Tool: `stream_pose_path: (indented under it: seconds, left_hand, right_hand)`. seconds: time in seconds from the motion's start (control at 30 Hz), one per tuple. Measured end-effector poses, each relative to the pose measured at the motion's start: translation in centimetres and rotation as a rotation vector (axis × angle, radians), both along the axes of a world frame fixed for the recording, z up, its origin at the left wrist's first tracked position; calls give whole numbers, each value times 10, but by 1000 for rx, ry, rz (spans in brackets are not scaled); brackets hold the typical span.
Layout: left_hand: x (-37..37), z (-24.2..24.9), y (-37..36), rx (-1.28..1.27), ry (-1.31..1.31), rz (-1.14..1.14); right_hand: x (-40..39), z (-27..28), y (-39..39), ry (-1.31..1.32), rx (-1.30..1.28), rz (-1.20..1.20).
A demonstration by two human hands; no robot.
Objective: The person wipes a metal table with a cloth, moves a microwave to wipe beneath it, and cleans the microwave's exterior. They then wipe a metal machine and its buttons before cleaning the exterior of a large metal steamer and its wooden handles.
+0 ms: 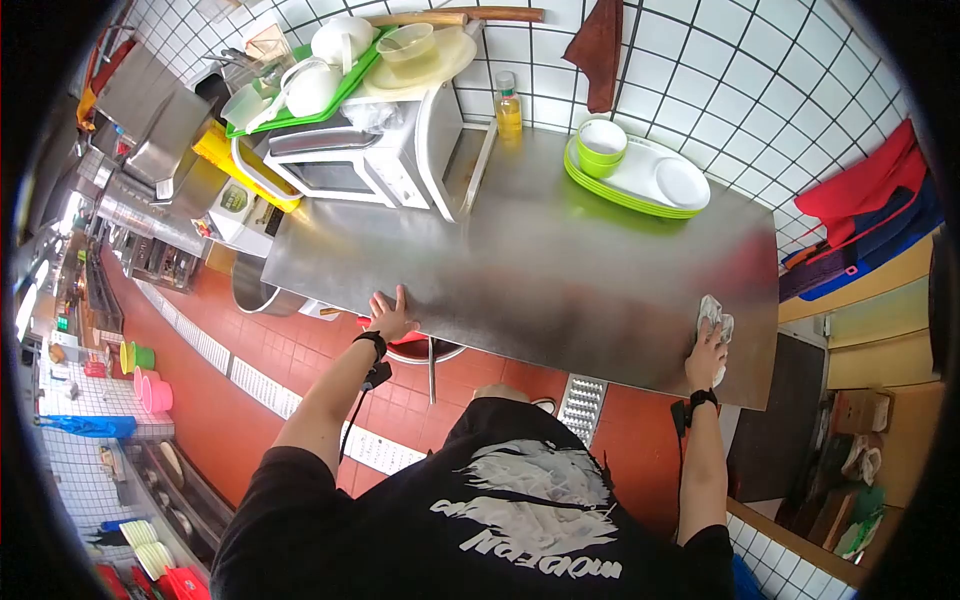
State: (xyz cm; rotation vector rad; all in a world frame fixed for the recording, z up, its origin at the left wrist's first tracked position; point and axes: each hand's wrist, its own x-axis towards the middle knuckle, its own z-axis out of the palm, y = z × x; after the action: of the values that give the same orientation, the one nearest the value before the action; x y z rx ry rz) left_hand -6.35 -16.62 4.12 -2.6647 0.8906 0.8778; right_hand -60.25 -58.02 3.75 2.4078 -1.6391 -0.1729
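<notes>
My right hand [706, 352] presses a crumpled white cloth [712, 312] onto the stainless steel table [560, 290], close to its right end. The cloth shows beyond the fingertips and at the side of the hand. At the table's front edge, left of centre, my left hand [391, 318] rests with its fingers spread, holding nothing. Against the tiled wall stands a stack of green-rimmed white oval plates [640, 185], with green and white bowls [601, 148] on top.
A white microwave-like appliance [350, 165] stands at the table's left, bearing a green tray [300, 120] of kitchenware. A bottle of yellow liquid [508, 108] is by the wall. Below the front edge is a round pot [425, 352] with a handle. Red and blue cloths [870, 200] hang right.
</notes>
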Motion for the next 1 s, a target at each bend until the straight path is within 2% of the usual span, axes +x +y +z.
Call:
stream_pose_path:
  seconds: [0.33, 0.47, 0.5, 0.6, 0.67, 1.0]
  left_hand:
    - [3, -10, 3, -18, -12, -1]
    - [18, -38, 12, -16, -68, -122]
    - [5, -11, 5, -51, -7, -21]
    - [10, -17, 6, -34, 15, -84]
    - [11, -20, 9, -88, 15, 0]
    - [16, -33, 15, -114, -12, -8]
  right_hand:
    - [3, 0, 2, 27, -12, -10]
    - [3, -4, 0, 22, 11, -44]
    - [3, -4, 0, 29, -2, -35]
    - [7, 6, 4, 34, 26, -58]
    - [1, -6, -2, -1, 1, -19]
    - [6, 4, 3, 8, 11, -34]
